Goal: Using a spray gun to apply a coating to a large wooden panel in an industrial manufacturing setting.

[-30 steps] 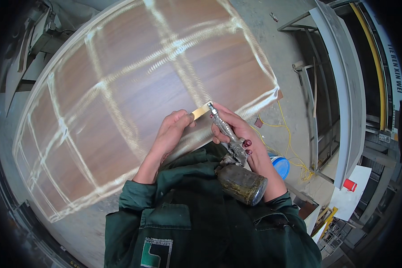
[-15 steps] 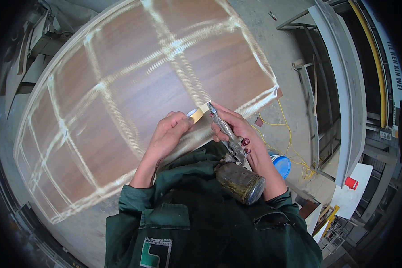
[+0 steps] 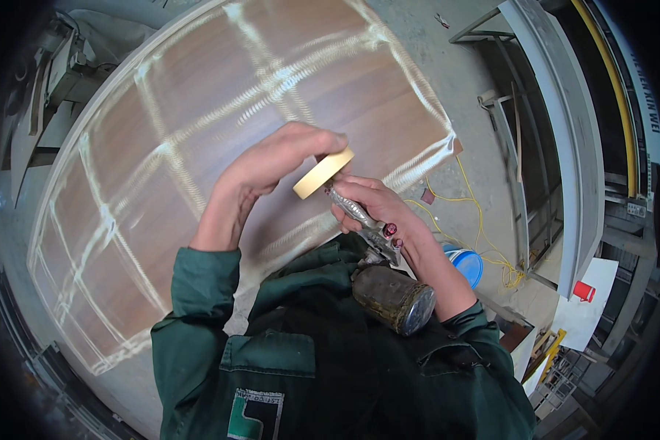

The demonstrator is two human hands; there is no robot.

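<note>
My left hand is closed on a roll of pale yellow masking tape, held over the far end of a spray gun. The roll hides that end of the gun. My right hand is wrapped round the gun's metal body, which has red knobs and a dark, stained paint cup hanging toward my chest. Beyond both hands lies a large brown wood-grain panel, marked with pale sprayed bands in a grid and along its edges.
A blue-lidded bucket and a yellow hose are on the floor at right. Farther right stands a metal rack with a long pale panel. A red cup sits on a white board.
My left hand has swung up and to the right with the tape roll, over the tip of the spray gun. My right hand and the gun have shifted slightly left.
</note>
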